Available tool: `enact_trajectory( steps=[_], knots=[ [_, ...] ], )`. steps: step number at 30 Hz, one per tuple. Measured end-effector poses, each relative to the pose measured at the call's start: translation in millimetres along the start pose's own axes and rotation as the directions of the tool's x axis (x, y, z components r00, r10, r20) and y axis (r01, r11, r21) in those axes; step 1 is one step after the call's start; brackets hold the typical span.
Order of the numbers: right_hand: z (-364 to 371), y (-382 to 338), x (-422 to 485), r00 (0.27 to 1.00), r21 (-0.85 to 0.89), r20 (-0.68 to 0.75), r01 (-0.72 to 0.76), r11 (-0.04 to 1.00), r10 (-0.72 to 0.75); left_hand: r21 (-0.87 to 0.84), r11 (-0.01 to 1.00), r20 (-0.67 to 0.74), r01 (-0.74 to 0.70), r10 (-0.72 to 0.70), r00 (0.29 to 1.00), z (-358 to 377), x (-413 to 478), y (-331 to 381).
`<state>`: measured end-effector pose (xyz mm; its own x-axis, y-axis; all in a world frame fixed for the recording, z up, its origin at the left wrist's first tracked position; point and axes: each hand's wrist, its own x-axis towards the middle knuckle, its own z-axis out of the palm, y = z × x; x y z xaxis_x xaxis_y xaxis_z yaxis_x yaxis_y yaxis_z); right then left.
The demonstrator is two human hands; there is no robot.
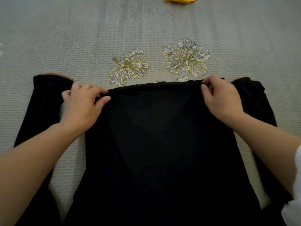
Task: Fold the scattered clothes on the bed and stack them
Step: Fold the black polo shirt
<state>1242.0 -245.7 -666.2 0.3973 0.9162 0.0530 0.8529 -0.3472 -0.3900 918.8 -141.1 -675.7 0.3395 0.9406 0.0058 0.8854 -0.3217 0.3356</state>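
Black top lies flat on the bed, sleeves out to both sides. Left hand and right hand each have a pinch grip on its far edge. Lots of sheet beyond, with a yellow cloth way up at the frame's edge.

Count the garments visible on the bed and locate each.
2. The black garment lies spread in front, its far edge pinched by the left hand and right hand. The yellow garment sits at the top edge, cut off. Others may be hidden.
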Motion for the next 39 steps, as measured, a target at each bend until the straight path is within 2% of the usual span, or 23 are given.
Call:
enact_trajectory(
  steps=[2,5,9,11,13,15,17,19,21,23,25,27,29,31,34,37,39],
  knots=[
    [-9.2,5.5,3.2,0.993,0.074,-0.068,-0.086,0.994,0.091,-0.037,0.999,-0.031,0.006,-0.008,0.999,-10.5,4.9,-0.9],
    [-17.8,8.6,13.8,0.968,0.169,-0.097,-0.214,0.962,0.233,-0.169,0.983,-0.111,0.07,-0.089,0.99,-25.1,16.8,0.2],
    [-17.0,2.3,39.7,0.918,0.242,-0.147,-0.329,0.913,0.369,-0.357,0.905,-0.167,0.23,-0.304,0.938,-30.2,48.3,7.8],
    [-9.6,2.3,49.9,0.89,0.267,-0.103,-0.406,0.874,0.445,-0.396,0.854,-0.121,0.337,-0.412,0.903,-23.7,62.4,7.5],
    [-2.6,2.9,50.6,0.883,0.276,0.014,-0.455,0.847,0.47,-0.41,0.794,-0.032,0.448,-0.504,0.863,-14.4,64.4,6.4],
    [-2.5,1.4,42.3,0.887,0.294,0.057,-0.453,0.842,0.458,-0.341,0.781,-0.009,0.523,-0.56,0.829,-7.6,54.2,2.4],
    [-6.4,4.4,32.1,0.89,0.298,-0.022,-0.429,0.853,0.455,-0.313,0.797,-0.045,0.516,-0.555,0.831,-5.4,40.4,-3.4],
    [-10.1,13.1,24.6,0.851,0.293,-0.092,-0.472,0.831,0.516,-0.349,0.783,-0.04,0.515,-0.562,0.826,-5.9,30.2,-8.6],
    [-9.8,24.5,21.1,0.812,0.236,-0.065,-0.552,0.8,0.58,-0.338,0.762,0.017,0.553,-0.582,0.813,-7.9,25.4,-11.1],
    [-10.3,26.4,19.6,0.806,0.208,-0.001,-0.579,0.789,0.592,-0.326,0.755,0.087,0.569,-0.575,0.813,-11.4,25.3,-9.7],
    [-10.7,23.1,22.5,0.805,0.212,0.038,-0.585,0.783,0.592,-0.418,0.679,0.147,0.604,-0.605,0.782,-13.9,29.6,-9.9],
    [-11.7,19.7,28.1,0.791,0.218,0.095,-0.609,0.762,0.605,-0.556,0.539,0.18,0.633,-0.665,0.724,-16.5,37.9,-12.2],
    [-14.5,20.4,35.5,0.76,0.239,0.122,-0.646,0.725,0.638,-0.661,0.456,0.138,0.596,-0.707,0.694,-21.2,48.2,-15.4],
    [-19.4,22.9,44.4,0.751,0.315,0.062,-0.64,0.701,0.657,-0.775,0.371,0.086,0.511,-0.739,0.668,-32.3,59.9,-14.8],
    [-23.6,21.0,53.8,0.767,0.41,0.02,-0.592,0.694,0.642,-0.854,0.31,0.051,0.418,-0.749,0.66,-47.4,76.2,-17.1],
    [-14.8,18.6,53.9,0.771,0.429,0.16,-0.616,0.661,0.616,-0.818,0.293,0.15,0.495,-0.723,0.674,-42.7,81.9,-22.0],
    [-8.2,21.0,48.8,0.759,0.375,0.243,-0.647,0.663,0.604,-0.785,0.284,0.218,0.551,-0.706,0.674,-32.6,78.5,-25.5]
  ],
)
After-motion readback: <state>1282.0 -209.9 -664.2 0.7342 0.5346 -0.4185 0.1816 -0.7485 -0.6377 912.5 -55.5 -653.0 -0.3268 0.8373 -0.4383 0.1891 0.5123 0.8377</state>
